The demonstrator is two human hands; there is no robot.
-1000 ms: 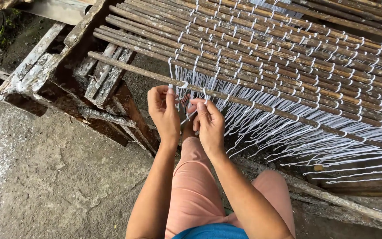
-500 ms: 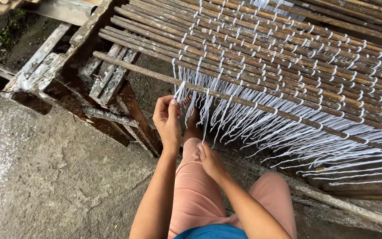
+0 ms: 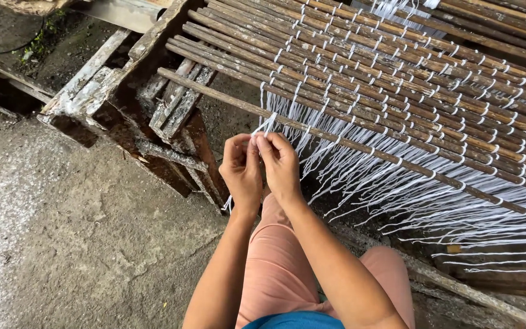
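Observation:
A mat of long thin brown sticks (image 3: 397, 79) lies across a wooden frame, bound by rows of white string (image 3: 360, 176) whose loose ends hang off the near edge. My left hand (image 3: 241, 170) and my right hand (image 3: 280, 166) meet just below the nearest stick (image 3: 226, 97). Both pinch the same white string ends that run up to that stick near its left end. The fingertips touch each other.
A weathered wooden frame (image 3: 117, 85) with slats stands left of the hands. Rough concrete floor (image 3: 74, 244) fills the lower left. A thin stick (image 3: 458, 283) lies along the ground at the right, by my knees in pink shorts.
My right hand came back up from my lap to join the left. Both now pinch the string ends together below the nearest stick.

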